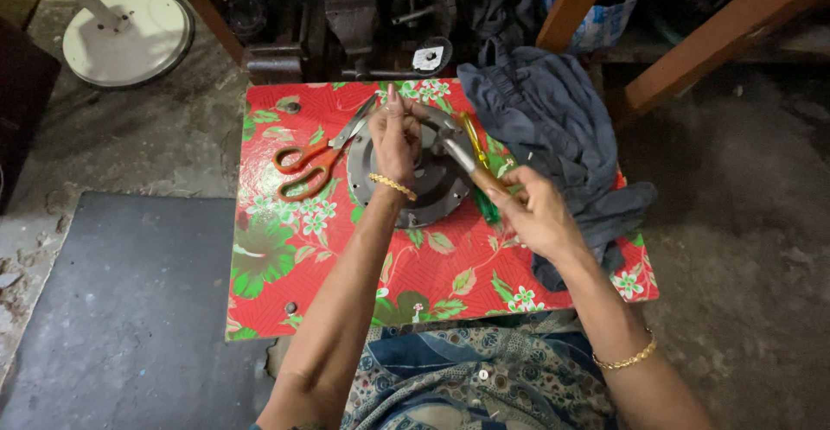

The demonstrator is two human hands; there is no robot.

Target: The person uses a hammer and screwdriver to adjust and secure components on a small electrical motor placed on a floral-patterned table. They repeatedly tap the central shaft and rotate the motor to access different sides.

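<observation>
While scissors (313, 159) lie beside (left), hands hold disc (421, 173).

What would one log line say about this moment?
left hand: on round metal plate | right hand: holds knife | orange scissors: beside plate

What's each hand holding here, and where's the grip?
Right hand grips a hammer by its wooden handle, near the metal head. Left hand rests on the round metal plate; whether its fingers pinch anything cannot be told.
</observation>
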